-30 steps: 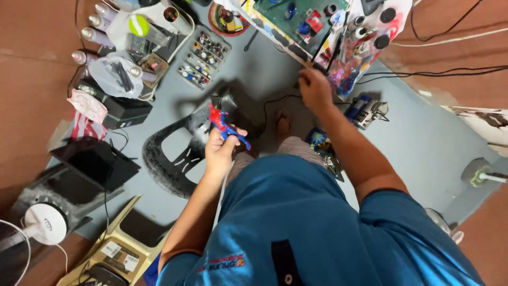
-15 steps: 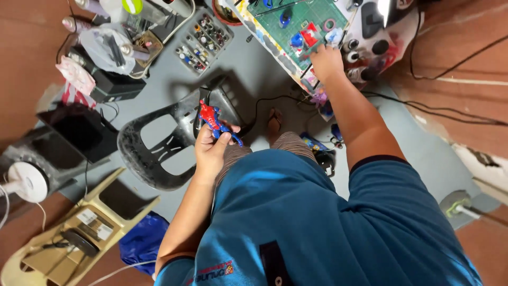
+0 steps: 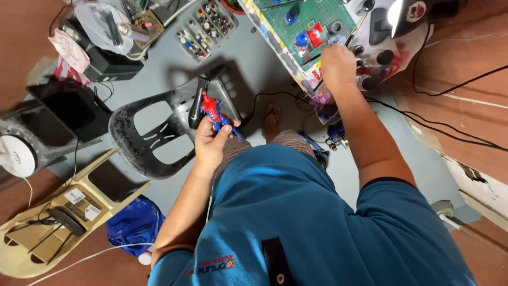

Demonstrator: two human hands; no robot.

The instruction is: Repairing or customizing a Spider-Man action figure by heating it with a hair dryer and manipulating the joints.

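Observation:
My left hand (image 3: 210, 145) grips a small red and blue toy figure (image 3: 214, 113), held upright above my lap. My right hand (image 3: 338, 66) reaches out to the edge of a green cutting mat (image 3: 304, 21) on the low work table, its fingers resting among small pots and blue and red parts; what the fingers pinch, if anything, is hidden. Paint stains cover the table's front edge (image 3: 317, 95).
A dark plastic chair (image 3: 159, 132) lies tipped on the grey floor by my left hand. A tray of small paint pots (image 3: 203, 26) sits beyond it. A beige chair (image 3: 58, 217), blue bag (image 3: 135, 222), black box (image 3: 69, 108) and cables (image 3: 439, 127) surround me.
The view has shifted, so the table sits nearer. My right hand has moved further onto the mat's edge. My left hand still holds the figure, slightly raised.

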